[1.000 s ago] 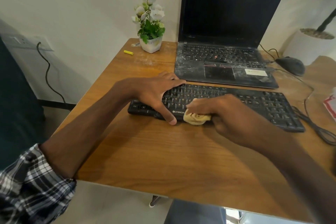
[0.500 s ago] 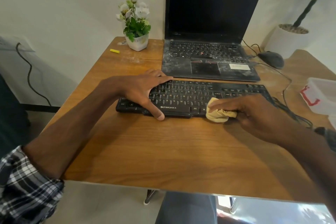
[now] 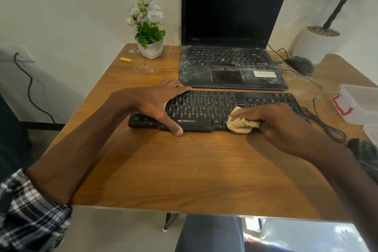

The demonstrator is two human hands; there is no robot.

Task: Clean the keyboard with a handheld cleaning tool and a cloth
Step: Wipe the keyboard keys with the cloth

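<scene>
A black keyboard [image 3: 206, 106] lies across the middle of the wooden table [image 3: 184, 165], in front of a dusty laptop. My left hand [image 3: 155, 102] rests flat on the keyboard's left end, fingers spread over the keys and thumb on the front edge. My right hand [image 3: 274, 120] grips a bunched beige cloth [image 3: 240, 124] and presses it against the keyboard's front edge, right of the space bar. My right hand hides much of the keyboard's right half. No handheld cleaning tool shows.
The open laptop [image 3: 231, 63] stands behind the keyboard. A small flower pot [image 3: 151, 49] and a yellow piece [image 3: 125, 59] sit back left. A black mouse [image 3: 300, 65], cables [image 3: 325, 127] and a clear plastic box [image 3: 360, 104] occupy the right side.
My right hand has slid the cloth rightward along the keyboard's front edge, from beside my left thumb to past the space bar. My left hand has stayed in place.
</scene>
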